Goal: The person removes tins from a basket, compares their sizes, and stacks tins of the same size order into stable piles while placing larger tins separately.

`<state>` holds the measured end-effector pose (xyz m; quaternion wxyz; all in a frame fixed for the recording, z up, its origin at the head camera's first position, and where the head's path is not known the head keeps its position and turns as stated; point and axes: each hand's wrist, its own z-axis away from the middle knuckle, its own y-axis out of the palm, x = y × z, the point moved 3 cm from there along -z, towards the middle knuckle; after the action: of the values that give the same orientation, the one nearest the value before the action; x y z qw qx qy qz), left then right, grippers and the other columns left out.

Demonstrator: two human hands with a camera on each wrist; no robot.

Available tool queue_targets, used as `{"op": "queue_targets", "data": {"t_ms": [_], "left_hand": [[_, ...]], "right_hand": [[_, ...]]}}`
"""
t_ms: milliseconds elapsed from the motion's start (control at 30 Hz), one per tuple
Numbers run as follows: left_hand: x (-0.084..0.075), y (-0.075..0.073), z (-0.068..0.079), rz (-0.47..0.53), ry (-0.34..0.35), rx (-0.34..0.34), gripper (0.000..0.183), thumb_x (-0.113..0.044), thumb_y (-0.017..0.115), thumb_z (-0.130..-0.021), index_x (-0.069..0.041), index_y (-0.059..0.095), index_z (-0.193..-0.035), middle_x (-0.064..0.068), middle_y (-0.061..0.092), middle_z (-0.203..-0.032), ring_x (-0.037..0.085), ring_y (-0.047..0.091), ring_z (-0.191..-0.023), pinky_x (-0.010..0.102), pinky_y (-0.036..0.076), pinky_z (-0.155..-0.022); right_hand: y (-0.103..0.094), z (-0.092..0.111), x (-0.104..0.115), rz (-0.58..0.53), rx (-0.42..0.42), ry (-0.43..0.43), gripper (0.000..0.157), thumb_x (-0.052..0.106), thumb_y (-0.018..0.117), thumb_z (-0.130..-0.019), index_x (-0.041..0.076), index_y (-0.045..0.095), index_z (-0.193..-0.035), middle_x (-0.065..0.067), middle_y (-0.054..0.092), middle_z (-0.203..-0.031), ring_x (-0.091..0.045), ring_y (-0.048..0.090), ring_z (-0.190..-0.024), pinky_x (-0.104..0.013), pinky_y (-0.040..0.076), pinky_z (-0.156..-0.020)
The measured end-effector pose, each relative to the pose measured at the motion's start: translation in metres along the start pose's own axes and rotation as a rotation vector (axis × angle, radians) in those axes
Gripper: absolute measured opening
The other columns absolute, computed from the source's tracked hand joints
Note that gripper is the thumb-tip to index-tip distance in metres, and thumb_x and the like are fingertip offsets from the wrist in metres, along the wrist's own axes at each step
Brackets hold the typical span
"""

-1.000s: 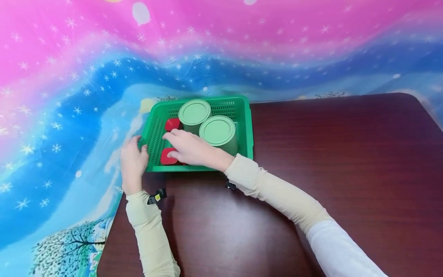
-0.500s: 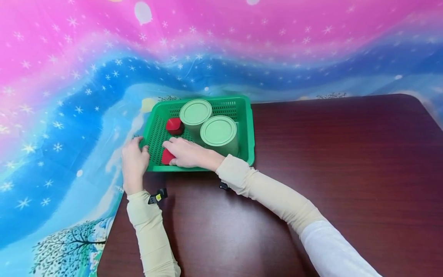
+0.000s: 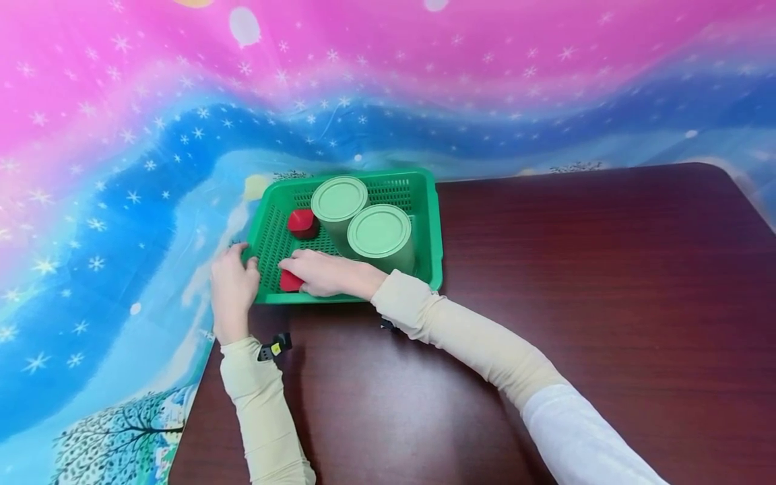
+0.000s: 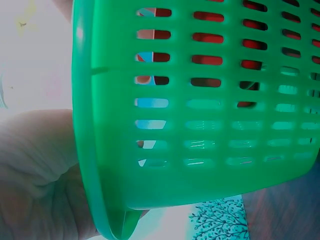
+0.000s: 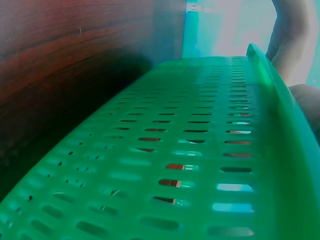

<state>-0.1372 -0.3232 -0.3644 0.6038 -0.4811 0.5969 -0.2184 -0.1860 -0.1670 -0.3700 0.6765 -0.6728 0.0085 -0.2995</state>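
Observation:
A green slotted basket (image 3: 434, 242) stands at the table's back left. My left hand (image 3: 235, 286) holds its left rim, the palm outside it in the left wrist view. Inside the basket, my right hand (image 3: 321, 273) grips a small red item with a rounded-square top (image 3: 292, 281) at the near left, its fingers over the top and covering part of it. Another such red item (image 3: 303, 223) sits behind it. Two cans with pale green lids stand on the right, the rear can (image 3: 339, 198) and the front can (image 3: 380, 231). In the right wrist view the basket wall hides the right hand's fingers.
The dark reddish-brown table (image 3: 576, 289) stretches right and forward of the basket. Behind and to the left hangs a pink and blue patterned cloth (image 3: 170, 135), close to the basket's back and left sides. The basket's raised rim surrounds the cans and red items.
The right hand has come down toward the basket's near side and closed on the near red item, uncovering the rear one. The left hand stays at the rim.

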Motion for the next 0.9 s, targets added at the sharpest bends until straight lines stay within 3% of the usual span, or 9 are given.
{"op": "queue_targets", "data": {"t_ms": [233, 433, 667, 800, 900], "left_hand": [[-0.003, 0.003, 0.0, 0.015, -0.012, 0.026, 0.041, -0.006, 0.049, -0.108, 0.012, 0.051, -0.145, 0.035, 0.051, -0.144, 0.048, 0.057, -0.114, 0.056, 0.047, -0.086], [-0.004, 0.004, -0.001, 0.012, -0.018, 0.033, 0.041, -0.004, 0.048, -0.108, 0.014, 0.05, -0.144, 0.037, 0.05, -0.143, 0.051, 0.053, -0.125, 0.059, 0.048, -0.09], [0.0, 0.004, -0.002, -0.021, -0.032, 0.047, 0.043, 0.002, 0.043, -0.105, 0.018, 0.046, -0.145, 0.041, 0.049, -0.141, 0.055, 0.048, -0.129, 0.062, 0.048, -0.097], [0.002, 0.003, -0.001, -0.021, -0.035, 0.041, 0.044, 0.005, 0.039, -0.103, 0.018, 0.046, -0.145, 0.041, 0.049, -0.14, 0.054, 0.053, -0.122, 0.057, 0.048, -0.085], [0.003, 0.003, 0.001, -0.022, -0.036, 0.037, 0.045, 0.004, 0.037, -0.103, 0.018, 0.046, -0.146, 0.041, 0.049, -0.141, 0.05, 0.058, -0.106, 0.053, 0.044, -0.077]], "right_hand": [[-0.001, 0.001, -0.003, 0.017, 0.019, -0.025, 0.04, 0.008, 0.062, -0.102, 0.005, 0.059, -0.143, -0.013, 0.061, -0.128, -0.021, 0.055, -0.117, -0.026, 0.05, -0.092], [-0.005, 0.005, -0.004, 0.044, -0.007, -0.026, 0.036, 0.011, 0.061, -0.103, 0.002, 0.06, -0.138, -0.013, 0.061, -0.119, -0.021, 0.056, -0.108, -0.027, 0.051, -0.083], [-0.035, 0.025, 0.003, 0.02, -0.173, -0.08, 0.033, 0.018, 0.063, -0.101, 0.001, 0.066, -0.129, -0.012, 0.062, -0.115, -0.019, 0.057, -0.1, -0.024, 0.051, -0.078], [-0.065, 0.051, 0.005, -0.027, -0.312, -0.167, 0.038, 0.016, 0.065, -0.099, -0.002, 0.067, -0.132, -0.016, 0.066, -0.12, -0.022, 0.059, -0.099, -0.023, 0.05, -0.078], [-0.088, 0.079, -0.001, -0.065, -0.417, -0.212, 0.041, 0.015, 0.067, -0.098, -0.005, 0.066, -0.134, -0.019, 0.068, -0.124, -0.024, 0.062, -0.101, -0.024, 0.051, -0.082]]}}
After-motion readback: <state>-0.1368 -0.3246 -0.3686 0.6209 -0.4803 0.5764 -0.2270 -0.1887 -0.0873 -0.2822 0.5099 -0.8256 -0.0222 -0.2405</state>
